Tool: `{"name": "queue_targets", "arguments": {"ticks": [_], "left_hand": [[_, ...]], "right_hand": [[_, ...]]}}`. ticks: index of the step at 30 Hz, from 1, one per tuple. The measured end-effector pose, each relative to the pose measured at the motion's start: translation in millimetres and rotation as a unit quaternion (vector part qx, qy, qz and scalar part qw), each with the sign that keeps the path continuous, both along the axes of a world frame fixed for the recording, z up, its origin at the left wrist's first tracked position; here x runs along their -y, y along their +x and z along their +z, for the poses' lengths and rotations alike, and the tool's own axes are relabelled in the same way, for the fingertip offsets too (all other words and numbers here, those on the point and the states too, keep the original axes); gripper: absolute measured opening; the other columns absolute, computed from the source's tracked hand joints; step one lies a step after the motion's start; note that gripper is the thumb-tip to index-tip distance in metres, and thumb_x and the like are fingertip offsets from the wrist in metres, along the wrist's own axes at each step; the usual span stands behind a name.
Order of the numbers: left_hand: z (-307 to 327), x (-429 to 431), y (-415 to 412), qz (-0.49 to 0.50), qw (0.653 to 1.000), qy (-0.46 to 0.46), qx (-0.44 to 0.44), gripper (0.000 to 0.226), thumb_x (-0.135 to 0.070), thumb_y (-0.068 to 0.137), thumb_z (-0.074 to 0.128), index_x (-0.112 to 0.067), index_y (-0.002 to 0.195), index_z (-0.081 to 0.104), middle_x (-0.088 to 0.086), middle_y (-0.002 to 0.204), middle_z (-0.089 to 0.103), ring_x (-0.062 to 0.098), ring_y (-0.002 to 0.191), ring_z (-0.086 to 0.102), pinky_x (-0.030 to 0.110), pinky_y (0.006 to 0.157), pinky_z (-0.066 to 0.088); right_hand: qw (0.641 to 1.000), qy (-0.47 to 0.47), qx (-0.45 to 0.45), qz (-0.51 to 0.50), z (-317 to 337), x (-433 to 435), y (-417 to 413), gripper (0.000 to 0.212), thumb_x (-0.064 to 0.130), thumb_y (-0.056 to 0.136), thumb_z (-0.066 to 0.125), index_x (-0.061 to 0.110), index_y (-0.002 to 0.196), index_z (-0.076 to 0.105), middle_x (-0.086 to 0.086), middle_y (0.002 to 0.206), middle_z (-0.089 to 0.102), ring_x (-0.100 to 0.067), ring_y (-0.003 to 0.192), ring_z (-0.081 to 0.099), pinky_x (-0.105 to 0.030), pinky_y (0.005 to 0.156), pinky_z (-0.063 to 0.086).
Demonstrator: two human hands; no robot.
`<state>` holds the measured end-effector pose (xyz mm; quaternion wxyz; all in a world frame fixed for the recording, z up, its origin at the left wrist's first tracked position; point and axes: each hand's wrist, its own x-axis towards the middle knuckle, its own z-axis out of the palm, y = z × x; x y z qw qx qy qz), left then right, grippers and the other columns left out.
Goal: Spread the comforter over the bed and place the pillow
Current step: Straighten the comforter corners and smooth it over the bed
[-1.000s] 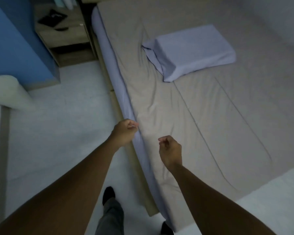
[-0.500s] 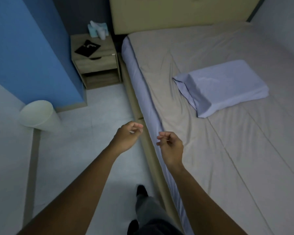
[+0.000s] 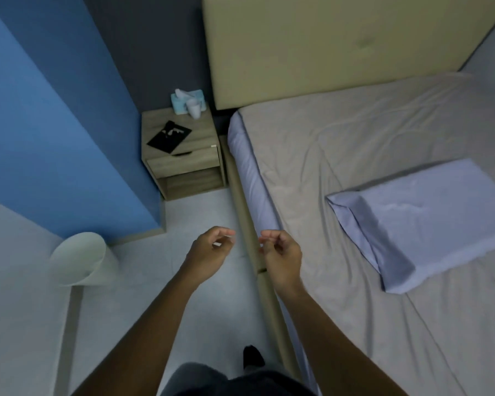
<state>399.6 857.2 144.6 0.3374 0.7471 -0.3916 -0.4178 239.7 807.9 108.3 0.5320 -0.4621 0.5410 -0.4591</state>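
Loosely curled fingers, apart and holding nothing, are seen on the left hand [image 3: 212,250] and right hand [image 3: 282,252], beside the bed [image 3: 252,178]. The grey-beige fabric comforter [image 3: 355,150] is already laid over it, and the pale lilac rectangular pillow [image 3: 429,224] lies mid-bed, well apart from the cream padded headboard [image 3: 326,47]; it is best lifted by both short ends and set square there. The bed's foot is cut off, so coverage there cannot be judged.

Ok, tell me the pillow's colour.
The pillow is plain pale lilac-blue, seen in the head view.
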Motion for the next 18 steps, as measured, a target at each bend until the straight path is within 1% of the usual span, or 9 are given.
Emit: {"name": "queue_targets", "arguments": {"ticks": [2,3,6,8,10,13,15,17,18], "left_hand": [[0.1,37.7,19.6,-0.005,1.000,-0.003,-0.005,0.014,-0.030,0.093,0.060,-0.037,0.102,0.068,-0.011,0.100,0.073,0.013,0.091,0.070,0.042,0.089,0.057],[0.1,59.4,29.7,-0.009,1.000,-0.007,-0.008,0.014,-0.032,0.091,0.059,-0.039,0.101,0.068,-0.011,0.099,0.073,0.014,0.092,0.070,0.042,0.089,0.057],[-2.5,124.4,57.4,-0.017,0.999,-0.022,-0.024,0.013,-0.036,0.090,0.059,-0.042,0.098,0.067,-0.008,0.101,0.073,0.017,0.093,0.070,0.042,0.090,0.056],[-7.8,169.6,76.4,-0.032,0.999,-0.028,-0.034,0.014,-0.030,0.093,0.060,-0.041,0.099,0.067,-0.005,0.103,0.073,0.019,0.092,0.070,0.041,0.089,0.054],[-12.4,214.3,96.4,-0.044,0.997,-0.031,-0.046,0.014,-0.028,0.094,0.061,-0.039,0.100,0.066,-0.003,0.105,0.073,0.020,0.092,0.070,0.039,0.086,0.054],[-15.8,270.2,124.3,-0.060,0.996,-0.017,-0.068,0.015,-0.024,0.094,0.062,-0.030,0.106,0.068,0.000,0.105,0.073,0.020,0.092,0.070,0.032,0.079,0.053],[-17.0,309.3,146.7,-0.082,0.994,-0.001,-0.072,0.017,-0.021,0.094,0.062,-0.024,0.109,0.068,0.001,0.104,0.073,0.019,0.089,0.070,0.027,0.075,0.051],[-20.3,354.9,169.7,-0.101,0.992,-0.002,-0.072,0.014,-0.016,0.094,0.062,-0.023,0.105,0.068,0.004,0.101,0.073,0.017,0.082,0.068,0.025,0.071,0.049],[-24.1,377.0,180.9,-0.101,0.992,-0.003,-0.074,0.014,-0.014,0.094,0.061,-0.024,0.101,0.067,0.006,0.099,0.073,0.016,0.077,0.065,0.025,0.070,0.048]], "right_hand": [[1.000,-0.002,-0.004,-0.003,4.9,34.7,19.0,0.029,-0.014,0.090,0.049,0.008,0.084,0.067,-0.023,0.091,0.071,-0.015,0.072,0.065,-0.020,0.067,0.056],[1.000,-0.003,-0.002,-0.006,4.5,53.9,28.4,0.028,-0.014,0.090,0.049,0.007,0.085,0.066,-0.024,0.091,0.071,-0.017,0.073,0.065,-0.024,0.068,0.057],[1.000,0.008,0.010,-0.018,-6.6,111.0,51.9,0.023,-0.013,0.091,0.053,0.004,0.084,0.067,-0.028,0.089,0.070,-0.025,0.075,0.066,-0.047,0.075,0.058],[0.999,0.015,-0.001,-0.036,-15.9,148.8,68.4,0.018,-0.006,0.090,0.058,0.006,0.082,0.069,-0.025,0.086,0.071,-0.030,0.077,0.069,-0.052,0.077,0.057],[0.998,0.026,-0.015,-0.057,-22.0,185.6,86.8,0.020,-0.003,0.088,0.059,0.012,0.082,0.070,-0.017,0.085,0.073,-0.030,0.079,0.071,-0.051,0.078,0.059],[0.996,0.043,-0.027,-0.068,-24.2,234.6,113.4,0.019,-0.010,0.089,0.057,0.004,0.086,0.069,-0.014,0.083,0.072,-0.020,0.071,0.070,-0.050,0.076,0.060],[0.995,0.054,-0.045,-0.074,-21.9,269.8,132.7,0.021,-0.011,0.088,0.056,0.005,0.086,0.069,-0.013,0.081,0.072,-0.021,0.072,0.070,-0.045,0.074,0.060],[0.993,0.057,-0.057,-0.086,-21.2,306.4,150.7,0.024,-0.011,0.087,0.054,0.009,0.084,0.068,-0.014,0.082,0.072,-0.025,0.074,0.070,-0.040,0.074,0.058],[0.992,0.061,-0.063,-0.092,-22.1,323.8,158.6,0.025,-0.010,0.087,0.054,0.009,0.084,0.068,-0.014,0.083,0.073,-0.027,0.076,0.071,-0.040,0.075,0.059]]}}
